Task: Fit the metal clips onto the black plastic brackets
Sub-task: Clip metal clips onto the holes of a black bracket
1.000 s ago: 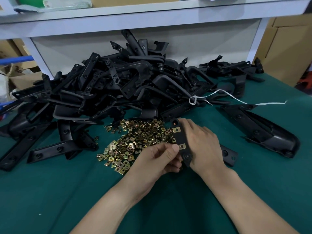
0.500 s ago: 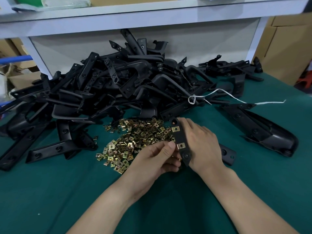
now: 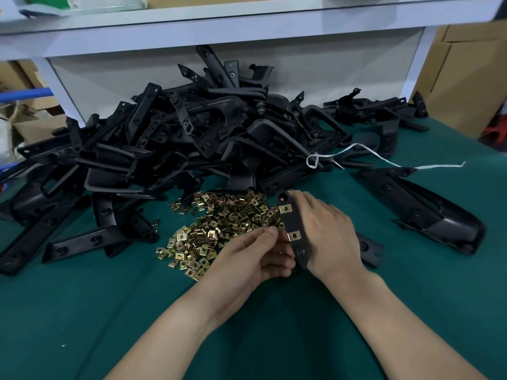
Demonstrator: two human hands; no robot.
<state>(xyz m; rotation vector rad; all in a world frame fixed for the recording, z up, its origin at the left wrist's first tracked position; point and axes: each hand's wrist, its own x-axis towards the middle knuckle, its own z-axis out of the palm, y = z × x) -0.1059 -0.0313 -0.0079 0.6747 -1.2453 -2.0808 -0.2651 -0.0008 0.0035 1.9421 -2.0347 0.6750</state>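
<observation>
Your right grip [image 3: 326, 231] is curled round a black bracket [image 3: 290, 222] with two gold clips [image 3: 294, 236] on it. Your left grip [image 3: 255, 256] curls beside it; I cannot tell if it holds anything. The clip pile [image 3: 216, 223] lies just left on the table [image 3: 82, 311].

brackets [image 3: 208, 144]: black | clips [image 3: 219, 226]: brass-gold | table cover [image 3: 82, 311]: dark green | string [image 3: 384, 160]: white

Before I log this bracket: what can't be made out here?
- Head view: curled fingers of the left hand hide whether it holds anything.
- Head view: the right hand covers the held bracket's far edge.
- Head view: the left frame edge cuts off the bracket pile.
</observation>
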